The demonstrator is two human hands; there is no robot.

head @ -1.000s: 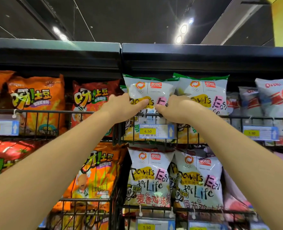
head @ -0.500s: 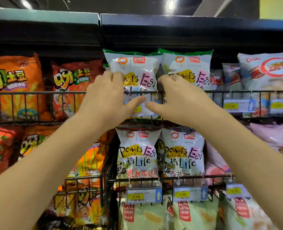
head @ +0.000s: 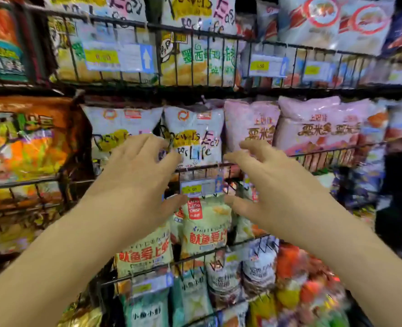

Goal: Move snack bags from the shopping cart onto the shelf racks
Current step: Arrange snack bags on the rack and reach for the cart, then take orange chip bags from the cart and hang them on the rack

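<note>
Logging by item, hands first.

1. Left hand (head: 136,178): fingers spread and relaxed, gripping nothing, held up in front of the middle wire rack (head: 322,158).
2. Right hand (head: 273,185): also spread and empty, level with the left and just right of it, with a gap between them.
3. Price tag (head: 201,187): yellow-marked, clipped to the rack's front rail, seen through that gap.
4. White snack bags (head: 195,135): two upright side by side on the far side of the rail. The left hand overlaps the left one in view; I cannot tell whether it touches.
5. Pink bags (head: 317,123): same rack, to the right.
6. Orange bags (head: 23,142): neighbouring rack, far left.
7. Pale green bags (head: 204,230): rack below, near the wrists.
8. Shopping cart: not in view.

Judgement: I read this as the interval between bags, since the stock stands in the racks and neither hand carries any. The next move calls for turning from the shelf to the cart, wherever it stands, and taking another bag by its edges. After that I need a row of matching print with room behind the rail.
</note>
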